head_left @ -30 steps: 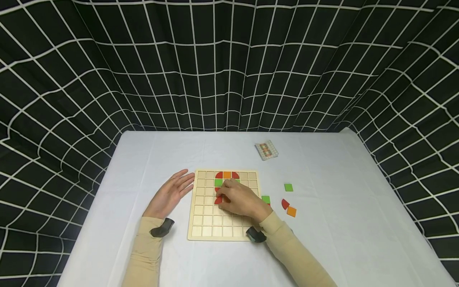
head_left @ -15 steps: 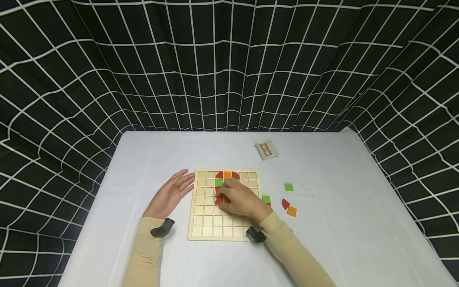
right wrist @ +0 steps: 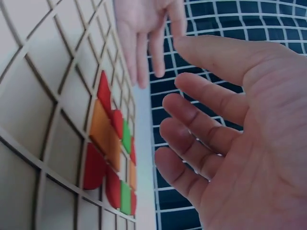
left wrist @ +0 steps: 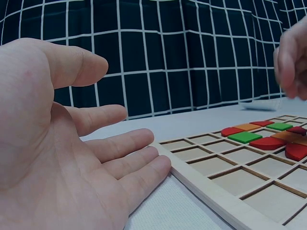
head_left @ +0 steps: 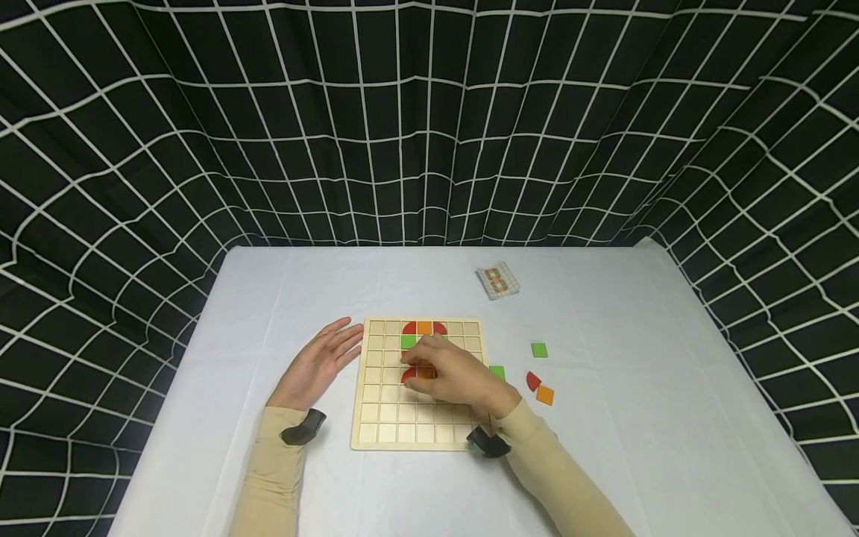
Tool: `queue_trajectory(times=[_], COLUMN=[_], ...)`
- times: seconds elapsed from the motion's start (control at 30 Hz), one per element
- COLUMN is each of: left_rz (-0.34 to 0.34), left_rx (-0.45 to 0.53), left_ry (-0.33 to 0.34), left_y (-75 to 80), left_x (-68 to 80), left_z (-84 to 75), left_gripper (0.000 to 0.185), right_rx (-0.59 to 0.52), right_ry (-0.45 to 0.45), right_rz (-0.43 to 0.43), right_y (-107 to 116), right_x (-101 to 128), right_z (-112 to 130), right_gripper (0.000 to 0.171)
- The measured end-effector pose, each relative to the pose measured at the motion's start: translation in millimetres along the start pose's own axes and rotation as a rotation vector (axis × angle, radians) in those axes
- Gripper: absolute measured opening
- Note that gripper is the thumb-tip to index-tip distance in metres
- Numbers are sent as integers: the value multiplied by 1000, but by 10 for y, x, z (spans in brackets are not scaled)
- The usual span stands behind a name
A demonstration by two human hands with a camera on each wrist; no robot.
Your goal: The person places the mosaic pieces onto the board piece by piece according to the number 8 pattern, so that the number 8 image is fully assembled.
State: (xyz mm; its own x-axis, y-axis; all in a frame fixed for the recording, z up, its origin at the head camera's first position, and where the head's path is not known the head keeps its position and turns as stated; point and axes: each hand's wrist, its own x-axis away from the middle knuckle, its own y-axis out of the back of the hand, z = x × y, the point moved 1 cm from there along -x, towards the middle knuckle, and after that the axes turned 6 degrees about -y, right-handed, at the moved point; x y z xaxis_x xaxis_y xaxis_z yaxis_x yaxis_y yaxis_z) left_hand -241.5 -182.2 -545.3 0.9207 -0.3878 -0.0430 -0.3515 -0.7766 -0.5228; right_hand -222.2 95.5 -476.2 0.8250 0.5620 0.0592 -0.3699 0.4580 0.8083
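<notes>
- My wooden board (head_left: 376,418) lies on the white table (head_left: 604,462).
- My left hand (head_left: 315,367) rests flat beside it, fingers straight.
- My right hand (head_left: 459,379) hovers empty and relaxed over the placed tiles (head_left: 411,375); a careless brush could knock them askew.

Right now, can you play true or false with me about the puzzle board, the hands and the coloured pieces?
1. The right hand is above the wooden board. True.
2. The right hand is pinching a piece. False: the right wrist view shows its fingers relaxed and holding nothing.
3. The left hand lies flat on the table beside the board's left edge. True.
4. All the coloured pieces are on the board. False: a green square, a red quarter-round and an orange square lie on the table to its right.
5. The pattern card lies on the board. False: it lies on the table beyond the board.
</notes>
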Motion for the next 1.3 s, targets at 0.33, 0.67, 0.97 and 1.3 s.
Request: queue_trajectory(times=[0.33, 0.67, 0.97, 1.3], left_rz=[3, 6, 7, -1], left_rx=[9, 14, 3, -15], left_ry=[-3, -5, -10, -2], left_y=[7, 9, 15, -41], left_x=[-1, -4, -2, 9], left_z=[14, 23, 31, -24], left_gripper=[55, 55, 55, 55], right_rx=[-116, -191, -176, -144], right_ry=[-23, -29, -93, -156], right_rz=[-58, -132, -181, -238], right_y=[206, 380, 514, 605], right_x=[196, 422, 610, 765], right_z=[33, -28, -158, -326], right_gripper=[24, 16, 17, 22])
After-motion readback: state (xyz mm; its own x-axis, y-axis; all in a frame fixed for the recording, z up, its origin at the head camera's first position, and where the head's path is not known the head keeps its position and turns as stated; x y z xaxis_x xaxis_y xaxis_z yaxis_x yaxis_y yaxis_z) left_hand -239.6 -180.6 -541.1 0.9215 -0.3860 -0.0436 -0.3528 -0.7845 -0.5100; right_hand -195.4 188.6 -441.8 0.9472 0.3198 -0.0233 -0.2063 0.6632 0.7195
